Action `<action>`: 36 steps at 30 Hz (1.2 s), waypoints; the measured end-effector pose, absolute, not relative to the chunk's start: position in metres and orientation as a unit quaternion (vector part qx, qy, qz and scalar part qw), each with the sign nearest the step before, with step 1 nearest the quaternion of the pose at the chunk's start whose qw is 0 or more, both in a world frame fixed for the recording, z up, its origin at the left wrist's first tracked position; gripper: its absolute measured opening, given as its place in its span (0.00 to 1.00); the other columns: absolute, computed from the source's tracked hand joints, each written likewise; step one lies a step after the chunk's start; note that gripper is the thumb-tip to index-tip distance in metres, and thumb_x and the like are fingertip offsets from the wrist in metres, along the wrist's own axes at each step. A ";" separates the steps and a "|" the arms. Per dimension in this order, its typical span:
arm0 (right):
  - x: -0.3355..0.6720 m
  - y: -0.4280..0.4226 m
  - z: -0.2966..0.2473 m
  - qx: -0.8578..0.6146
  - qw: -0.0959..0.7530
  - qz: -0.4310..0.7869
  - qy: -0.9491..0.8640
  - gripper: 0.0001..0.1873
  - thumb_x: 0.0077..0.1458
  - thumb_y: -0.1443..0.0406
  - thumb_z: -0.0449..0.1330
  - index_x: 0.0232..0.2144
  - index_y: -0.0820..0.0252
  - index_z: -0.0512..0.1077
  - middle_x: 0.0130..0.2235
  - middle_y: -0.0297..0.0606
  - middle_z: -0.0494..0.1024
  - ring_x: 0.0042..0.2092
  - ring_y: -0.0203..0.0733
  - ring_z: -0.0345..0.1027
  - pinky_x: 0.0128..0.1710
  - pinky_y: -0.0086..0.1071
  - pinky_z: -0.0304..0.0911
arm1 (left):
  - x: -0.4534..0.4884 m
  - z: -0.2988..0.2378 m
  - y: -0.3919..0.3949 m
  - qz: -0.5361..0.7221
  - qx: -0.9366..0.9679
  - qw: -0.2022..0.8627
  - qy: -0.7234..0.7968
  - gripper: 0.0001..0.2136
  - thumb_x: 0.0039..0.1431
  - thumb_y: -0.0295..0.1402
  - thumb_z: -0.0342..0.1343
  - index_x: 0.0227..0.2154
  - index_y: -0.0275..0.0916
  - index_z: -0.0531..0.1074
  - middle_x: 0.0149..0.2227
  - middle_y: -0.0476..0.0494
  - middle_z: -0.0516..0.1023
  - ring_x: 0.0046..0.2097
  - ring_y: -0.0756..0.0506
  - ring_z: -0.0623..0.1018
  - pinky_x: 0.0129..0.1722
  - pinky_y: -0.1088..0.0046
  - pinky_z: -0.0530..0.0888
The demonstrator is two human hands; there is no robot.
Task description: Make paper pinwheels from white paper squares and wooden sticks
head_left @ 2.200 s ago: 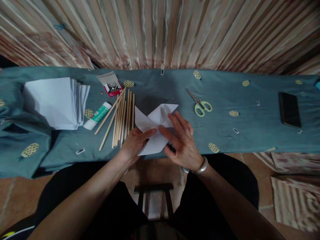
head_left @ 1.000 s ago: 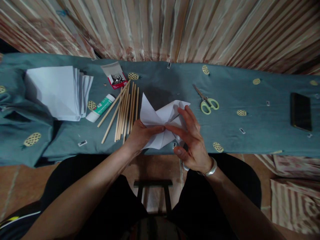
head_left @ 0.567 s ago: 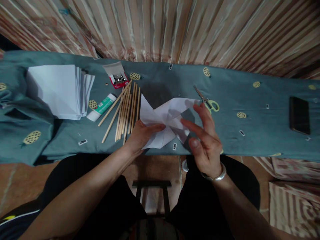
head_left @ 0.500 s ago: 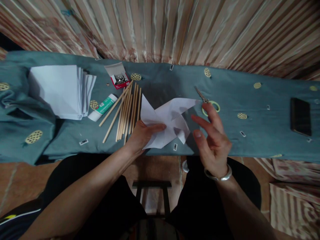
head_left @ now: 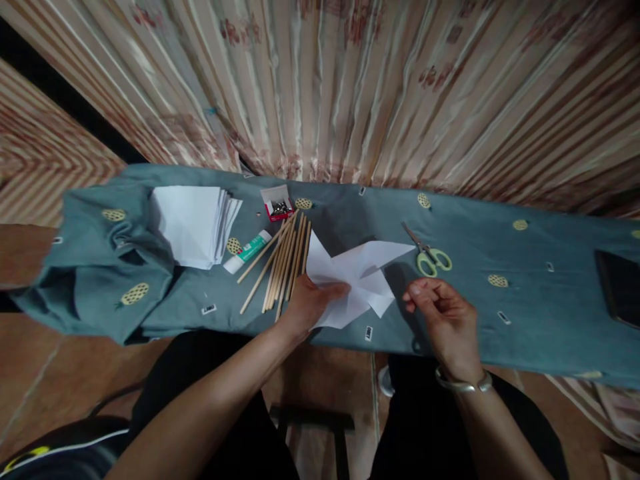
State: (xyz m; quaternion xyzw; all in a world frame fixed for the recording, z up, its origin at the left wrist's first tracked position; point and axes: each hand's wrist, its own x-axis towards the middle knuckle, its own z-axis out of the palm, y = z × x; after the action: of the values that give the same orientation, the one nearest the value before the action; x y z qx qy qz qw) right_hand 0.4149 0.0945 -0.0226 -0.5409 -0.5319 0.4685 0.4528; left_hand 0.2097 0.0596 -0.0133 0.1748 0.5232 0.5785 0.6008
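My left hand [head_left: 311,303] grips a white paper pinwheel [head_left: 356,267], its thumb pressed on the centre and the other fingers hidden beneath. The pinwheel's points are folded inward and its blades stand out around the middle. Just right of the paper, my right hand [head_left: 446,319] is raised with thumb and fingertips pinched together; whatever they may hold is too small to make out. A pair of scissors [head_left: 429,259] with light green handles lies beyond the right hand. Several wooden sticks [head_left: 284,270] lie left of the pinwheel, partly behind my left hand.
A green-and-white tube [head_left: 249,251] lies beside the sticks. Behind it stands an open red-and-white box [head_left: 278,208] of small metal pieces. A stack of white paper [head_left: 187,227] is farther left. A dark flat object [head_left: 620,285] lies at the right on the blue-green cloth [head_left: 530,327].
My right hand's spread fingers have closed into a pinch, and the hand has moved away from the scissors. The left hand still grips the pinwheel. The whole view has shifted.
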 end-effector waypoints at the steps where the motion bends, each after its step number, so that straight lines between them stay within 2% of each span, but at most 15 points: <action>1: 0.414 0.095 -0.024 -0.541 0.443 0.475 -0.535 0.14 0.49 0.53 0.69 0.28 0.57 0.75 0.24 0.30 0.76 0.24 0.31 0.65 0.26 0.26 0.64 | 0.208 -0.011 0.061 0.585 0.173 0.595 0.523 0.15 0.32 0.28 0.71 0.29 0.36 0.80 0.31 0.44 0.83 0.33 0.42 0.81 0.37 0.66 0.77; 7: 0.402 0.095 -0.042 -0.541 0.393 0.514 -0.537 0.19 0.52 0.49 0.65 0.25 0.58 0.75 0.20 0.31 0.73 0.21 0.31 0.61 0.23 0.27 0.59 | 0.197 -0.005 0.066 0.625 0.152 0.569 0.512 0.15 0.28 0.27 0.72 0.26 0.36 0.80 0.28 0.46 0.83 0.31 0.44 0.80 0.35 0.68 0.76; 12: 0.377 0.099 -0.048 -0.536 0.412 0.523 -0.520 0.17 0.49 0.50 0.67 0.25 0.58 0.76 0.23 0.33 0.78 0.23 0.32 0.64 0.27 0.28 0.62 | 0.180 0.000 0.070 0.657 0.158 0.537 0.504 0.12 0.30 0.28 0.70 0.24 0.35 0.80 0.27 0.47 0.82 0.29 0.46 0.79 0.33 0.70 0.76; 16: 0.348 0.107 -0.043 -0.501 0.410 0.543 -0.535 0.15 0.44 0.54 0.70 0.31 0.56 0.78 0.29 0.36 0.82 0.29 0.37 0.72 0.32 0.32 0.67 | 0.146 0.010 0.075 0.709 0.158 0.446 0.523 0.13 0.33 0.31 0.71 0.27 0.35 0.79 0.30 0.46 0.83 0.33 0.45 0.81 0.38 0.68 0.77; 20: 0.316 0.121 -0.037 -0.451 0.379 0.525 -0.614 0.11 0.50 0.56 0.66 0.31 0.56 0.77 0.30 0.36 0.82 0.31 0.41 0.74 0.32 0.34 0.68 | 0.106 0.021 0.079 0.781 0.144 0.337 0.506 0.13 0.34 0.29 0.69 0.28 0.36 0.78 0.32 0.47 0.83 0.40 0.43 0.82 0.45 0.66 0.78; 22: 0.298 0.131 -0.034 -0.427 0.362 0.473 -0.680 0.09 0.53 0.58 0.63 0.33 0.56 0.78 0.31 0.36 0.82 0.31 0.41 0.74 0.32 0.34 0.67 | 0.088 0.026 0.079 0.800 0.135 0.306 0.499 0.13 0.35 0.26 0.67 0.29 0.37 0.78 0.33 0.48 0.83 0.40 0.43 0.82 0.47 0.65 0.78; 26: 0.257 0.151 -0.023 -0.351 0.326 0.312 -0.821 0.07 0.58 0.67 0.58 0.34 0.57 0.77 0.36 0.37 0.82 0.38 0.43 0.75 0.42 0.35 0.67 | 0.061 0.033 0.075 0.839 0.144 0.250 0.462 0.13 0.36 0.24 0.66 0.30 0.36 0.78 0.36 0.47 0.84 0.42 0.43 0.81 0.51 0.63 0.76; 32: 0.184 0.174 0.000 -0.237 0.149 0.055 -0.958 0.13 0.64 0.72 0.51 0.39 0.64 0.76 0.40 0.46 0.81 0.45 0.47 0.70 0.49 0.38 0.63 | 0.047 0.037 0.070 0.851 0.124 0.215 0.462 0.14 0.38 0.25 0.64 0.32 0.37 0.78 0.39 0.46 0.84 0.44 0.41 0.81 0.52 0.59 0.76; 34: 0.162 0.180 0.001 -0.196 0.112 0.009 -0.974 0.13 0.63 0.74 0.51 0.36 0.66 0.76 0.39 0.49 0.80 0.46 0.50 0.69 0.49 0.40 0.62 | 0.046 0.037 0.070 0.856 0.124 0.206 0.459 0.14 0.37 0.25 0.65 0.33 0.36 0.78 0.38 0.45 0.84 0.45 0.40 0.81 0.53 0.59 0.75; 36: 0.145 0.187 -0.005 -0.183 0.113 0.016 -0.976 0.15 0.63 0.75 0.51 0.30 0.65 0.76 0.35 0.48 0.79 0.46 0.50 0.69 0.51 0.41 0.62 | 0.046 0.037 0.069 0.858 0.123 0.206 0.455 0.15 0.37 0.24 0.64 0.33 0.36 0.78 0.38 0.45 0.84 0.46 0.40 0.80 0.53 0.58 0.74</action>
State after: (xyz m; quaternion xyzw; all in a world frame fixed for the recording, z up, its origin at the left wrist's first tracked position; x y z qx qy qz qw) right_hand 0.1449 0.1868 -0.0046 -0.1829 -0.9765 0.0159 0.1132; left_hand 0.0457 0.0688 0.0371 0.1228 0.4545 0.8578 0.2064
